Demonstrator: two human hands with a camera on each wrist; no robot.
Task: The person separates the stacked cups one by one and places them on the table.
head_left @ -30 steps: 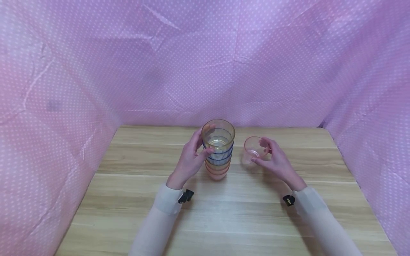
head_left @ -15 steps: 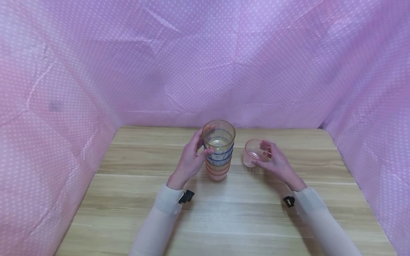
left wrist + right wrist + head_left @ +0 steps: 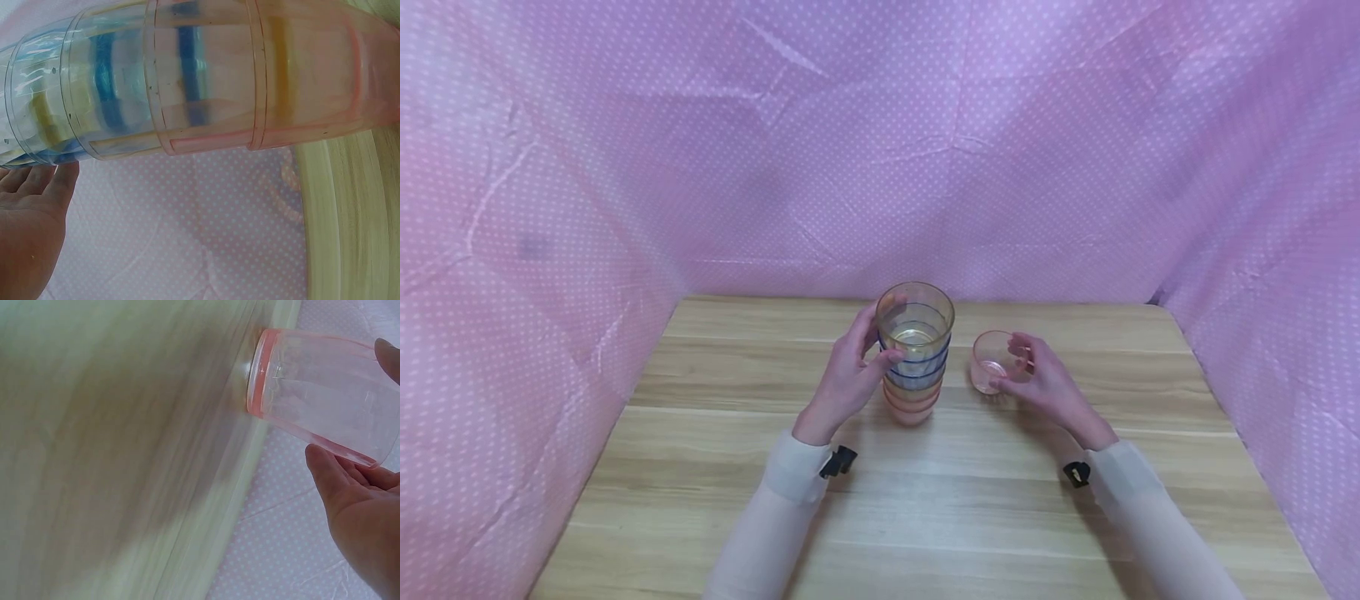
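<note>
Head view: the left hand still curls its fingers round the stack at mid-tabletop. Right of the stack, the pink cup has come down onto the tabletop, upright; the right hand keeps thumb and fingers round it, wrist low.

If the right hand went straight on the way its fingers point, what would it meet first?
Probably the stack of clear plastic cups. The right hand grips the small pink clear plastic cup and points left and away; depth is unclear.
</note>
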